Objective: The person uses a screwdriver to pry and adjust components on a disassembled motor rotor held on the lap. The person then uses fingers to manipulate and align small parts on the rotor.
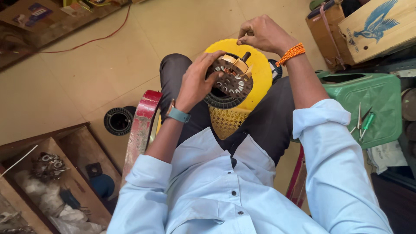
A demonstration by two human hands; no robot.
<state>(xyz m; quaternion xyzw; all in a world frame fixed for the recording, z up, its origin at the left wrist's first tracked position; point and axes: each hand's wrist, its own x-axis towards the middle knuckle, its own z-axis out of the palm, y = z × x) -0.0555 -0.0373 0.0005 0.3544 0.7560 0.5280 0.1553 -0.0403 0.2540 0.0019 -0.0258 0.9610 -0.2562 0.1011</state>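
Seated over tiled floor, fan stator on yellow stool.
Left hand grips stator; right hand pinched shut, apart. Green stool carries screwdrivers.

Brown carton with blue bird print, top right.

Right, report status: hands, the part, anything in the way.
Left hand grips the round slotted stator over the yellow stool. Right hand raised, pinched, contents unclear. Nothing obstructing.

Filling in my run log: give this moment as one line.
left hand: holds stator | right hand: pinched, raised above stool | stator: over yellow stool, between knees | screwdrivers: on green stool
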